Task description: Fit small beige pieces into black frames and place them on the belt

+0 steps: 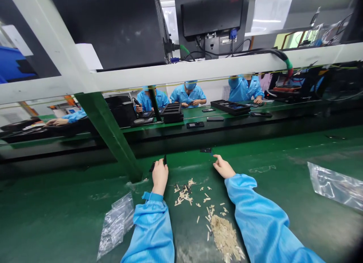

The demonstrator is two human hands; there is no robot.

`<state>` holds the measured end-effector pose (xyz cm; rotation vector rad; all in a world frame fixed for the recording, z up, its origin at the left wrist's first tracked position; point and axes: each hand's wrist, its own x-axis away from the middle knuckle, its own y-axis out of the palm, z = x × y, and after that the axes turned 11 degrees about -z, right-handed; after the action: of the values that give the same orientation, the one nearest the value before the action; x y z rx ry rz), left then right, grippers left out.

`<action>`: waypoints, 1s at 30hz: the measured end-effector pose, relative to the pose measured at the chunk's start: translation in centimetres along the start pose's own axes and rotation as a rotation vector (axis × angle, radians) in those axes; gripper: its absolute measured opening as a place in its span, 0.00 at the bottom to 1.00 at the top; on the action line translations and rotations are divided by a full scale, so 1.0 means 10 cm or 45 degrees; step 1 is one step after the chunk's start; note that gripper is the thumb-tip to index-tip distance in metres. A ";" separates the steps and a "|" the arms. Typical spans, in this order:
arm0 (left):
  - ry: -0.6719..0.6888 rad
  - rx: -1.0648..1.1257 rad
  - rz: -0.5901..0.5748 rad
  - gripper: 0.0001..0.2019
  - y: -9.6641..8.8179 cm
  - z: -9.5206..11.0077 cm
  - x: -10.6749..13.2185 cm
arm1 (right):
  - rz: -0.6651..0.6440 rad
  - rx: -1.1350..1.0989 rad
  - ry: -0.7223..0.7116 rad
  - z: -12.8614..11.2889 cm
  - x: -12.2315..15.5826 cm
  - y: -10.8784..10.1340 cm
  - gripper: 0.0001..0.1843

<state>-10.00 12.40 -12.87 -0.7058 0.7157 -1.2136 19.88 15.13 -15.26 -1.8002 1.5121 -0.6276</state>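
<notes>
My left hand [160, 176] is closed around a flat black piece [152, 166], much of it hidden by the fingers; a thin dark edge stands up beside the fingertips. My right hand [224, 167] has its index finger stretched out and thumb apart. Its fingertip is close to a small dark phone-like part [206, 150] with a blue tab at its right end; whether they touch I cannot tell. Between my forearms lies a loose scatter of small pale strips [184, 195], and nearer to me a denser heap of tiny beige pieces [225, 236].
Clear plastic bags [117, 221] lie left of my left sleeve, another plastic bag [334, 183] at far right. A green post [110, 138] rises at left under a white beam [181, 68]. Beyond, several blue-clad people sit near black trays [231, 107] and phones.
</notes>
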 end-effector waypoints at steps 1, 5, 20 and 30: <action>0.046 -0.036 -0.067 0.19 0.03 0.00 -0.01 | -0.010 -0.003 -0.001 0.01 -0.01 0.01 0.21; 0.239 -0.150 -0.338 0.18 0.17 -0.01 -0.05 | -0.054 -0.005 -0.008 0.04 -0.02 0.04 0.20; -0.260 -0.522 -0.042 0.21 0.07 -0.24 0.01 | -0.165 -0.017 0.029 0.11 -0.03 0.09 0.16; -0.201 -0.515 -0.068 0.17 0.04 -0.29 -0.07 | -0.192 -0.063 0.030 0.13 -0.04 0.11 0.16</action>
<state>-12.24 12.84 -14.80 -1.1488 0.8230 -1.0557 20.09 15.73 -16.89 -1.9646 1.4277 -0.6913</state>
